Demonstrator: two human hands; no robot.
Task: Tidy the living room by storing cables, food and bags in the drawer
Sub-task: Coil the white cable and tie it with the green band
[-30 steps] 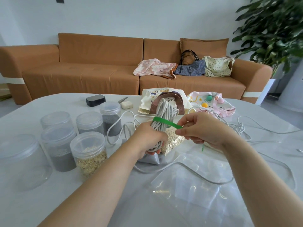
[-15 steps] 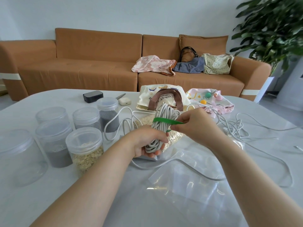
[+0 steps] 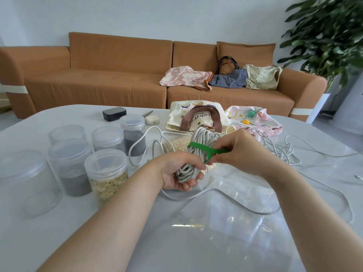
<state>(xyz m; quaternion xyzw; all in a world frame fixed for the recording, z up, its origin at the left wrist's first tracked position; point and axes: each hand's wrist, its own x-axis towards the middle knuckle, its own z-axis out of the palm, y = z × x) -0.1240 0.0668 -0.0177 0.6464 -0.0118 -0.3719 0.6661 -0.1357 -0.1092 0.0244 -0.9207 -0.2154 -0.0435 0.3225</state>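
- coiled grey cable (image 3: 198, 152) at frame centre, above the desk (image 3: 59, 232)
- left hand (image 3: 176, 173) curls round its lower end
- right hand (image 3: 241, 152) pinches the green strap (image 3: 202, 148) looped round it

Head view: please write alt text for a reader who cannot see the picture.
The left hand grips a grey cable coil above a white table while the right hand pinches a green strap wrapped round it. Lidded jars stand at left, loose cable lies at right, and bags lie behind, before an orange sofa.
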